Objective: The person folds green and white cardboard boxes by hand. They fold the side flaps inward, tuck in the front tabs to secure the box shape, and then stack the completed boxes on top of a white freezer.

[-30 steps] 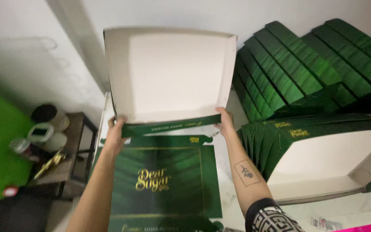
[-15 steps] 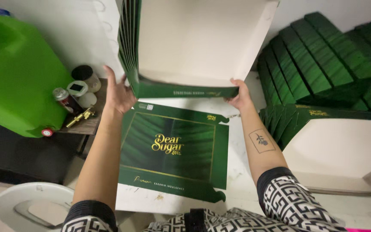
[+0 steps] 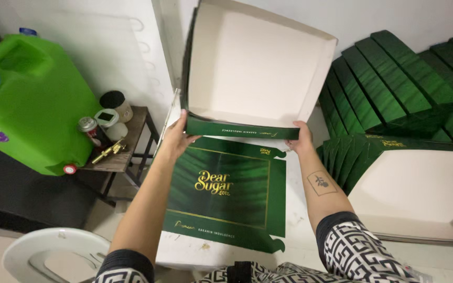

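Both hands are on a folded-up green box (image 3: 247, 68) with a white inside, held up and tilted so the open cavity faces the camera. Left hand (image 3: 176, 137) grips the lower left corner of its front wall, fingers wrapped over the edge. Right hand (image 3: 301, 141) pinches the lower right corner of the same wall. Directly below, a flat unfolded green carton blank (image 3: 226, 196) with gold lettering lies on the white table (image 3: 294, 209). To the right, rows of folded green boxes (image 3: 394, 89) are stacked against the wall. To the left, a green jug (image 3: 32, 105) sits beside a small wooden side table (image 3: 124, 152) holding jars.
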